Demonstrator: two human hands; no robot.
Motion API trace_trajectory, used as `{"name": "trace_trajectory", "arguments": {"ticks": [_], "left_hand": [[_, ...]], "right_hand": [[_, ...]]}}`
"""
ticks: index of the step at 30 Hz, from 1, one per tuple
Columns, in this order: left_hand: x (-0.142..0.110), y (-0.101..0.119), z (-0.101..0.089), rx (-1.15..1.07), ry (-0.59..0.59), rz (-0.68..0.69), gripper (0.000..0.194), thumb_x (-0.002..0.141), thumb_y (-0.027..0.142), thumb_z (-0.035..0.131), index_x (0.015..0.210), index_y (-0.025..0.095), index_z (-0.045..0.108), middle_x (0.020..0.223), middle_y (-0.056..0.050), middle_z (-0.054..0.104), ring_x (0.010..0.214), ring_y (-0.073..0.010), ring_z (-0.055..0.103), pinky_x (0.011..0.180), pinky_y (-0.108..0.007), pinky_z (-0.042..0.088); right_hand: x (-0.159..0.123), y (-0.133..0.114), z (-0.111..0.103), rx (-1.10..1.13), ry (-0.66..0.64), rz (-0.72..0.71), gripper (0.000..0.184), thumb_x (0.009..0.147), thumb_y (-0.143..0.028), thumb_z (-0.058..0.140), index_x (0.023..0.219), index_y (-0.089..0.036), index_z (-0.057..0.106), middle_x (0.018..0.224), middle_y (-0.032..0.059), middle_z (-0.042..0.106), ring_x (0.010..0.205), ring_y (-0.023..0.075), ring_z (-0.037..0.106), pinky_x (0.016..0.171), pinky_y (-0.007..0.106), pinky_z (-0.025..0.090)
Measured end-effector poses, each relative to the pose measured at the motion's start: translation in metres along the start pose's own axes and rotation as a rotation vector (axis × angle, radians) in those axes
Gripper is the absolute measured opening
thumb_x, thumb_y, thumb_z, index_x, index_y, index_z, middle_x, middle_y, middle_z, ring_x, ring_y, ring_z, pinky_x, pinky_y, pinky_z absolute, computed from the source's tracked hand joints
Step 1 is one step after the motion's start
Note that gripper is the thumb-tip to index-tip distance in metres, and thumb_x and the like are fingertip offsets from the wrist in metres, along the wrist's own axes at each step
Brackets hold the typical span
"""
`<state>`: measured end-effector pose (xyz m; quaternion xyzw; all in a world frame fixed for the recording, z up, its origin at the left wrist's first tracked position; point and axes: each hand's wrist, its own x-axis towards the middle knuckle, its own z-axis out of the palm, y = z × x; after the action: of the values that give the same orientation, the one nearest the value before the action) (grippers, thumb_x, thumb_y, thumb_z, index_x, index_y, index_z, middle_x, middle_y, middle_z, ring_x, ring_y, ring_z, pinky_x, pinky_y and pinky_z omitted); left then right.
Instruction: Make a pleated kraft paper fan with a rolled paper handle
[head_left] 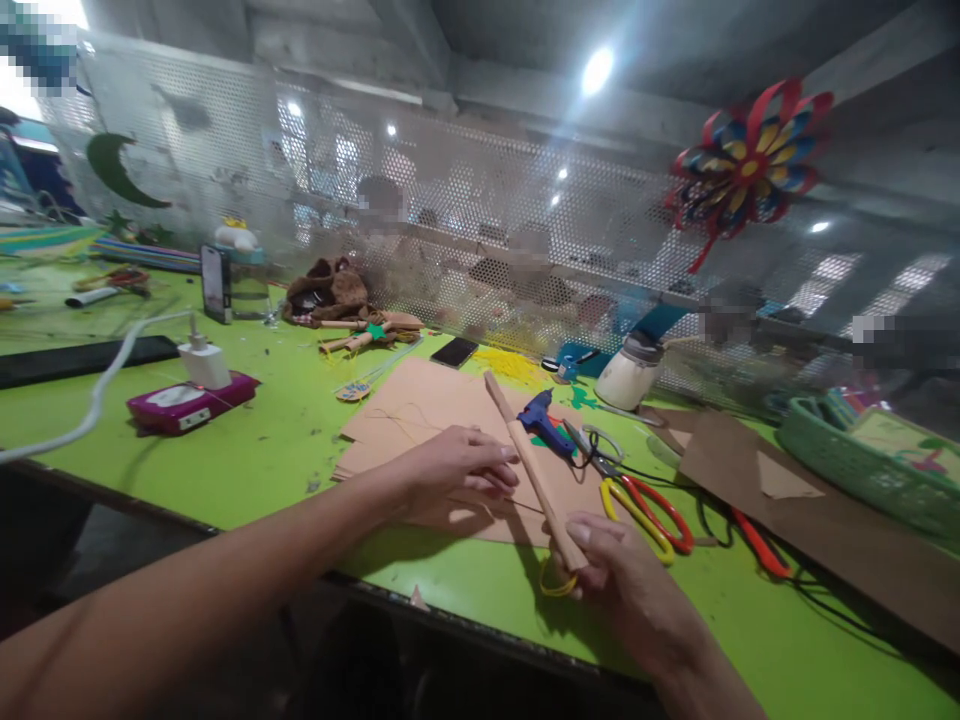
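Now | right hand [637, 585] pinches the near end of a long, thin, tan paper tube [532, 465], slanted above flat tan paper sheets [450, 385] | left hand [461, 465] loose, gripping nothing, just beside it | a fast swing could bump the blue plastic glue gun [546, 424]

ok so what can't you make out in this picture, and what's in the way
In the head view:
Touch between the left hand and the brown rod: fingertips too blurred to tell.
Hold of the right hand: some fingers hidden by the rod and the hand itself.
Inside of the green basket: part cut off by the right edge.
Far end of the white cable: beyond the left edge.
Shapes behind the perforated screen: blurred, veiled by mesh.
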<state>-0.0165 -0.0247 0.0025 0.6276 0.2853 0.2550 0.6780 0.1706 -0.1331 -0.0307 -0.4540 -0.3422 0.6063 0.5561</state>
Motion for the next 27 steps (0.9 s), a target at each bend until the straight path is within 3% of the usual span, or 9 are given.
{"name": "trace_trajectory", "arguments": {"ticks": [4,10,14,19,23,27], "left_hand": [[0.012,0.008,0.01,-0.247,-0.041,0.005,0.036,0.075,0.043,0.07,0.085,0.008,0.07,0.08,-0.01,0.068,0.077,-0.0181,0.063,0.081,-0.035,0.048],[0.03,0.007,0.021,-0.337,-0.008,0.004,0.026,0.075,0.034,0.071,0.085,0.01,0.068,0.077,-0.007,0.068,0.069,-0.0138,0.062,0.071,-0.029,0.046],[0.034,0.004,0.022,-0.327,-0.014,0.022,0.025,0.069,0.028,0.076,0.085,0.011,0.067,0.074,-0.005,0.067,0.069,-0.0132,0.061,0.066,-0.027,0.043],[0.029,0.004,0.018,-0.263,0.03,0.064,0.026,0.069,0.032,0.076,0.08,0.011,0.065,0.071,-0.003,0.066,0.066,-0.0129,0.059,0.066,-0.028,0.043],[0.025,0.004,0.015,-0.158,0.082,0.106,0.024,0.071,0.034,0.072,0.076,0.014,0.062,0.064,0.001,0.062,0.058,-0.0109,0.055,0.063,-0.027,0.043],[0.024,0.006,0.009,-0.05,0.17,0.178,0.023,0.071,0.034,0.072,0.073,0.014,0.06,0.057,0.003,0.058,0.052,-0.0099,0.051,0.054,-0.024,0.04]], "right_hand": [[0.004,-0.003,0.005,0.114,-0.028,-0.036,0.021,0.066,-0.029,0.081,0.072,-0.012,0.071,0.063,0.0014,0.063,0.055,0.0098,0.053,0.05,0.02,0.042],[0.01,-0.013,0.006,0.094,-0.038,-0.068,0.02,0.069,-0.03,0.078,0.078,-0.013,0.072,0.073,0.0053,0.069,0.065,0.0146,0.06,0.06,0.023,0.047],[0.015,-0.013,0.006,0.069,-0.087,-0.071,0.017,0.074,-0.03,0.076,0.081,-0.016,0.072,0.074,0.0041,0.069,0.067,0.0163,0.061,0.065,0.027,0.048],[0.022,-0.009,0.01,-0.071,-0.146,-0.066,0.017,0.077,-0.035,0.074,0.079,-0.018,0.07,0.064,-0.0001,0.064,0.06,0.0146,0.059,0.066,0.029,0.046],[0.028,-0.012,0.018,-0.216,-0.182,-0.112,0.036,0.079,-0.047,0.069,0.064,-0.015,0.064,0.06,-0.0009,0.058,0.058,0.0115,0.053,0.061,0.025,0.044],[0.038,-0.014,0.027,-0.238,-0.194,-0.042,0.044,0.08,-0.054,0.066,0.066,-0.012,0.064,0.057,-0.0003,0.057,0.049,0.0081,0.047,0.051,0.021,0.036]]}}
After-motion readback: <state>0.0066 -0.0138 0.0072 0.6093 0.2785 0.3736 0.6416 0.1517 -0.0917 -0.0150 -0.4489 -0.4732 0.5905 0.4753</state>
